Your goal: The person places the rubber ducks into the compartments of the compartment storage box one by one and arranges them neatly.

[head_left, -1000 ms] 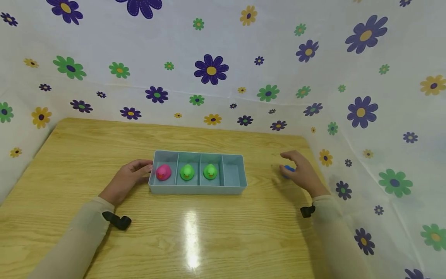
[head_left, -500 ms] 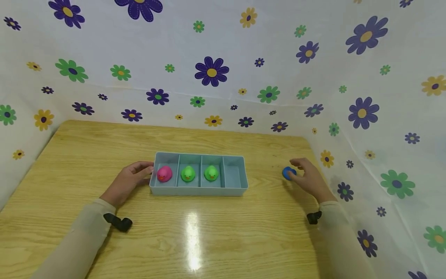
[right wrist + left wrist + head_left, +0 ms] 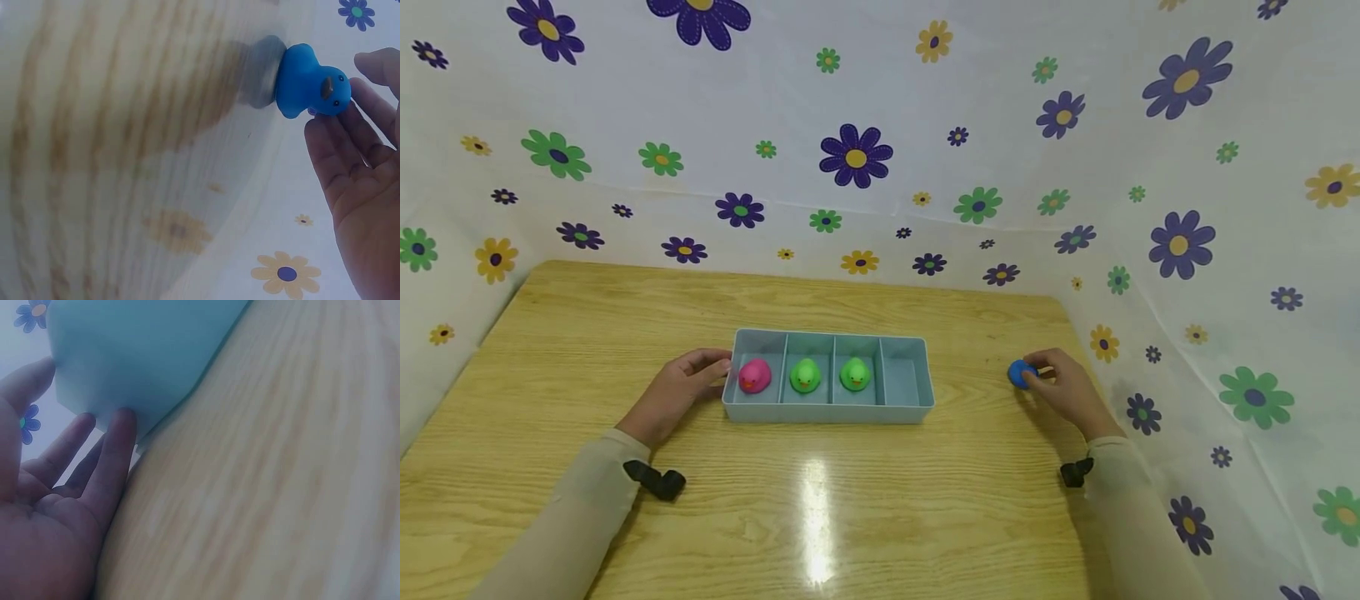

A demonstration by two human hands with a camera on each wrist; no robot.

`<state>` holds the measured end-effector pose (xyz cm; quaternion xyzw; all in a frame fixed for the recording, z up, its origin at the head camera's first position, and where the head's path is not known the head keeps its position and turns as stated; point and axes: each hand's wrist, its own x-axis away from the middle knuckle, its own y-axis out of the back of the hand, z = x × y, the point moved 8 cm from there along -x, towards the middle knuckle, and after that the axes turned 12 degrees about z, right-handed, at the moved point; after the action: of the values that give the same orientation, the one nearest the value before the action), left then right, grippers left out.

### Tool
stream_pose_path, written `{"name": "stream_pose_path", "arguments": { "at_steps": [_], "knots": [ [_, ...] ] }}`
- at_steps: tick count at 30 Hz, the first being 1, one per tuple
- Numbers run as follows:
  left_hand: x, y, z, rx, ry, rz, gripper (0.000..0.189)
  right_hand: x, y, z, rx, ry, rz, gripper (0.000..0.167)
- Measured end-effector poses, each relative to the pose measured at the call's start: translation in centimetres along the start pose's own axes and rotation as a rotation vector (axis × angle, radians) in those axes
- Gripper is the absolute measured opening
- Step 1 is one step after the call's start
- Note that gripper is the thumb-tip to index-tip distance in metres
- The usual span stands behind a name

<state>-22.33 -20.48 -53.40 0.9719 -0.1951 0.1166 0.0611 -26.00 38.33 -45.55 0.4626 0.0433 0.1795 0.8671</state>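
In the head view my left hand touches the left end of a pale blue divided box. The left wrist view shows its fairly straight fingertips against the box's end wall. A pink rubber duck sits in the leftmost compartment; a green duck and another green duck occupy the middle two. On the table at right stands a blue rubber duck. My right hand is around its head, fingers touching or very near it, while the thumb appears slightly apart.
The box's rightmost compartment holds nothing. A wood-grain table lies under everything. White cloth with printed flowers hangs behind the table and along both sides.
My right hand first drew back slightly to the right, uncovering more of the blue duck; its fingers then came closer together by the duck. The left hand and box stay put.
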Motion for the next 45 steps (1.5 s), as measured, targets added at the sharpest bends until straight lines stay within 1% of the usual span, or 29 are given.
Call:
{"name": "stream_pose_path", "arguments": {
  "at_steps": [6,13,18,28,32,38,45],
  "knots": [
    [0.0,0.0,0.0,0.010,-0.003,0.004,0.073,0.0,-0.3,-0.3,-0.013,-0.032,0.010,0.033],
    [0.1,0.0,0.0,0.005,-0.001,0.007,0.072,0.0,-0.5,-1.0,-0.024,-0.120,0.033,0.032],
    [0.1,0.0,-0.2,0.004,0.002,0.006,0.073,-0.1,-0.3,-1.0,-0.029,-0.138,0.029,0.034],
    [0.3,-0.1,-0.6,0.007,-0.003,0.005,0.072,0.0,0.1,-0.7,-0.012,-0.107,0.004,0.034],
    [0.3,-0.1,-0.5,0.009,-0.005,0.005,0.071,0.0,0.3,-0.2,0.000,-0.088,-0.017,0.036],
    [0.1,0.0,-0.2,0.017,-0.004,0.004,0.072,0.0,0.6,0.7,0.002,-0.060,-0.027,0.037],
    [0.3,-0.2,-0.7,0.001,-0.011,0.006,0.071,-0.1,0.9,1.9,0.009,-0.034,-0.034,0.034]
  ]
}}
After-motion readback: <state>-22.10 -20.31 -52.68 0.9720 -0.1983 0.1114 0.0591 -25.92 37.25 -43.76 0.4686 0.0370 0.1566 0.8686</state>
